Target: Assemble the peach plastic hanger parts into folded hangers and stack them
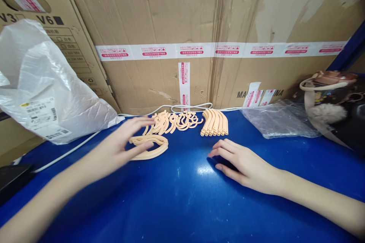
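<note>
Loops [156, 153] of smooth, pale orange, plastic-looking material lie flat just left of centre, their bands curved into a long oval. Over them reaches the left hand [118, 146], fingers extended and thumb held apart, gripping nothing visible; whether it touches the loops cannot be told. Right of centre, the right hand [242, 163] is released, fingers loosely bent and empty, low above the glossy blue table [182, 205]; contact with the surface is unclear. Beyond the hands, slender curled hooks [182, 122] form a loose heap at centre, and beside it on the right stand out thicker bent tubes [215, 123], ranked side by side with hollow ends toward the viewer. Behind these runs a thin white cord [196, 106]. At right lies a crumpled transparent bag [282, 119], next to a fluffy pompom [333, 113]. A wrinkled white pouch [71, 95] leans at left. Scuffed brown cardboard [159, 15], crossed by white tape [171, 50] with red print, fills the upper frame.
</note>
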Available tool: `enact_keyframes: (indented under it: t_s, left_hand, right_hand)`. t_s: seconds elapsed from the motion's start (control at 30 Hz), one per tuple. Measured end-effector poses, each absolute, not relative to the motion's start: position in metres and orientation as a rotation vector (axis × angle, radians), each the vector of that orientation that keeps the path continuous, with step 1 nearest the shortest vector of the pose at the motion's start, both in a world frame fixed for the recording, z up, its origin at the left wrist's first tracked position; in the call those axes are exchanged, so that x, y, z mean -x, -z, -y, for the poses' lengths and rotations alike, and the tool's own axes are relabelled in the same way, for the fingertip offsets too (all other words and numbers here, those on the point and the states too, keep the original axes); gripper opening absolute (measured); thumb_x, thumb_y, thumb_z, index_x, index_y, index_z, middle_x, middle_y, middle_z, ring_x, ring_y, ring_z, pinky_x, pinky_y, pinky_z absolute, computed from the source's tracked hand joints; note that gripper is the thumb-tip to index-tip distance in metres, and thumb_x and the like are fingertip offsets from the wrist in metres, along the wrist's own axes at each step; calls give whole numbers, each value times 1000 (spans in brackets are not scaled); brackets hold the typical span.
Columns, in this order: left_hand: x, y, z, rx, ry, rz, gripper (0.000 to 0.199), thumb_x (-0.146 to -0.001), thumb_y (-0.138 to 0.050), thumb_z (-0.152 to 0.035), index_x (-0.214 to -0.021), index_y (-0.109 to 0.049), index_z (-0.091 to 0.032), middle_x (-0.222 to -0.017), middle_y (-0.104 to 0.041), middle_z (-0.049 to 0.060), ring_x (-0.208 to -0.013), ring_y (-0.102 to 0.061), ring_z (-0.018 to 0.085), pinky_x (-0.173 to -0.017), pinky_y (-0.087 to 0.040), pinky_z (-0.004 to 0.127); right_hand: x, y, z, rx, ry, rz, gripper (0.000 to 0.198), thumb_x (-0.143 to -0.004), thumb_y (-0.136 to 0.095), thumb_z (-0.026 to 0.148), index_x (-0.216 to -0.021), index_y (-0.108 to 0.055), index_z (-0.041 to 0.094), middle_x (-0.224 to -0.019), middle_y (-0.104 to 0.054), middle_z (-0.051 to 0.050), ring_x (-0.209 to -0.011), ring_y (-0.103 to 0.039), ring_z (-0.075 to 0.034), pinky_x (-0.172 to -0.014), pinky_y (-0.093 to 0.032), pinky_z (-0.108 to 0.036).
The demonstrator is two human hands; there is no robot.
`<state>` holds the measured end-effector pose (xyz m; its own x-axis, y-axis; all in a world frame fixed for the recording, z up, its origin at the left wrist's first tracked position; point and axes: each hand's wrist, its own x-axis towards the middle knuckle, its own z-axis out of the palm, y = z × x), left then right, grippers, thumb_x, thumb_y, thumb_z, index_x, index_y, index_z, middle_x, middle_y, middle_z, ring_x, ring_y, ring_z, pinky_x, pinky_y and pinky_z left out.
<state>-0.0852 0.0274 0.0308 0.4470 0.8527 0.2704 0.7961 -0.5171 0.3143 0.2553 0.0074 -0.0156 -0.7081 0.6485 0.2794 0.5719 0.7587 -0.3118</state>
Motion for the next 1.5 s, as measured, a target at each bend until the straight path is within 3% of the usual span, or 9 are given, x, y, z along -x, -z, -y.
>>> enact_keyframes:
  t_s: [0.23, 0.33, 0.47, 0.57, 0.63, 0.77, 1.03, 1.33, 1.5]
  left_hand:
    - [25, 4, 6, -2670, -283, -1027, 47, -94, -45, -47, -139, -39, -34, -149, -37, 0, -139, -31, 25, -113, -30, 45]
    - [22, 9, 8, -2647, -230, -956, 46, -95, -44, -46, -139, -40, -32, -148, -39, 2, -138, -31, 25, -112, -32, 45]
    - [24, 9, 5, -2593, -248, -980, 43, -95, -45, -46, -136, -44, -32, -148, -40, 1, -139, -30, 25, -113, -30, 47]
    - [27, 10, 4, -2589, -248, -980, 46, -92, -49, -48, -135, -44, -33, -147, -39, 2, -140, -27, 27, -115, -23, 52]
    - [29, 10, 4, -2594, -242, -970, 48, -91, -50, -49, -136, -43, -33, -147, -39, 2, -141, -25, 28, -115, -19, 56]
    - [31, 12, 4, -2588, -261, -956, 47, -92, -50, -47, -136, -42, -33, -148, -39, 1, -140, -25, 28, -115, -19, 57]
    - [31, 10, 5, -2594, -226, -979, 47, -92, -50, -47, -136, -41, -33, -149, -37, -1, -141, -23, 27, -115, -18, 57]
    - [25, -6, 13, -2545, -287, -1008, 47, -88, -58, -41, -133, -45, -33, -148, -37, 1, -141, -24, 27, -114, -21, 55]
    - [9, -19, 18, -2495, -429, -1129, 42, -95, -47, -40, -136, -38, -33, -151, -30, 2, -137, -31, 23, -112, -30, 47]
  right_hand:
    - [-276, 0, -50, 1459, -190, 2257, 25, -96, -40, 39, -108, -52, 21, -95, -67, -5, -84, -64, -19, -73, -48, -30]
    - [-283, -12, -87, 1807, -115, 2199, 39, -94, -38, 48, -116, -48, 17, -91, -69, -9, -84, -66, -25, -74, -48, -33]
    - [-273, -19, -121, 2101, -54, 2070, 78, -83, -38, 73, -122, -44, 7, -95, -67, -23, -93, -64, -40, -76, -47, -48]
    - [-260, -20, -129, 2201, -123, 2046, 87, -77, -41, 79, -121, -45, 4, -97, -67, -25, -96, -63, -40, -79, -47, -48]
    - [-256, -20, -131, 2232, -221, 2042, 88, -77, -42, 79, -121, -44, 3, -86, -69, -22, -85, -67, -36, -73, -50, -44]
    - [-261, -16, -139, 2244, -422, 1984, 86, -78, -48, 75, -125, -39, 4, -72, -69, -12, -55, -66, -23, -50, -52, -32]
    - [-271, -6, -151, 2146, -523, 1912, 69, -80, -60, 61, -120, -43, 8, -77, -68, -11, -51, -63, -17, -35, -49, -24]
    - [-276, -17, -140, 2060, -418, 1909, 39, -87, -57, 33, -113, -53, 4, -57, -64, -6, -43, -60, -18, -39, -48, -25]
    - [-271, -35, -93, 1754, -219, 2083, 25, -83, -58, 27, -103, -60, 13, -72, -68, -5, -68, -65, -19, -58, -45, -25]
